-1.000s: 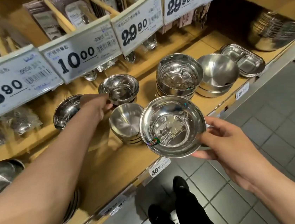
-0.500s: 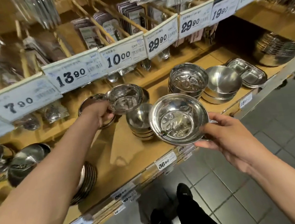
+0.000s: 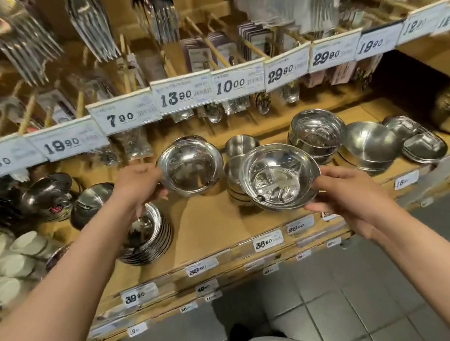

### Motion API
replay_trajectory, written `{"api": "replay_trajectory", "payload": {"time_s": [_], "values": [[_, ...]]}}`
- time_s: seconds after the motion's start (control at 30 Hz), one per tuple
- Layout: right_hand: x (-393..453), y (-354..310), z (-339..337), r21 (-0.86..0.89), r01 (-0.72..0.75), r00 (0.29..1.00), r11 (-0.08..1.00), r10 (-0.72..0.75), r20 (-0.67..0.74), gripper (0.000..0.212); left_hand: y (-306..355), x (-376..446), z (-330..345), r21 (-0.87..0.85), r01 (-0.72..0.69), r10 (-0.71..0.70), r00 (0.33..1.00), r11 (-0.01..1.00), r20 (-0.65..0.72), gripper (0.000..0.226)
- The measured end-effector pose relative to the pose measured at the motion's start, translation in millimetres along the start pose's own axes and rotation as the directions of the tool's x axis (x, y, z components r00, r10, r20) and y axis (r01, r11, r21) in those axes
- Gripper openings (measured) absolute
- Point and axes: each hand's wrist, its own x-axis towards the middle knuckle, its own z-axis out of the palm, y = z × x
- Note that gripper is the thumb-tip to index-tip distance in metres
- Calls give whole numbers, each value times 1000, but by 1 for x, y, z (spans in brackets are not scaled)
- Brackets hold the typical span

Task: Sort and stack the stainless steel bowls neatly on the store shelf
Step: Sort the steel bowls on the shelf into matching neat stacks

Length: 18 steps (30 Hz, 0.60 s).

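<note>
left hand [image 3: 138,185]: gripped the rim of a small bowl [image 3: 189,166], fingers curled round its near-left edge, bowl lifted clear of the shelf [image 3: 210,228] and tilted toward the camera
right hand [image 3: 345,198]: pinched the right rim of a wide bowl [image 3: 278,177], thumb on top, fingers under; bowl held in the air just in front of a short stack [image 3: 237,188]
bowls apart?: close, side by side, not touching as far as could be seen
other stacks: tall stack [image 3: 316,134] and plain bowls [image 3: 369,145] to the right; leaning stack [image 3: 147,235] under the left forearm; trays [image 3: 423,145] far right
progress: sorting mid-way, both bowls not yet placed
risk 1: rim-only grips on slick steel, either bowl could slip and clatter onto the shelf or floor
risk 2: left forearm was near the leaning stack, a low swing could knock it over
risk 3: wide bowl dropped on the narrower short stack would sit crooked, wrong size match
risk 4: price tags [image 3: 181,96] hung low, a lifted bowl could hit them
</note>
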Motion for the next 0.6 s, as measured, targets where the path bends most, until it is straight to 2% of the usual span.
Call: {"api": "replay_trajectory", "payload": {"time_s": [0.07,0.2,0.3,0.4,0.6], "values": [[0,-5,2,-11,0,1000,1000,0,31,24,-11,-27,-21,36,8,-7,1000,999,-22,11],[7,-8,11,-52,13,993,999,-7,114,20,-25,-74,-53,-103,41,-54,991,994,-126,23],[15,-3,23,-88,10,981,996,7,194,21,-35,-100,-76,-108,46,-71,967,993,-245,3],[21,1,41,-93,12,969,996,11,248,21,-50,-118,-93,-179,39,-96,942,983,-321,2],[22,11,77,-130,20,943,991,24,332,29,-74,-122,-108,-224,21,-98,936,974,-339,23]]}}
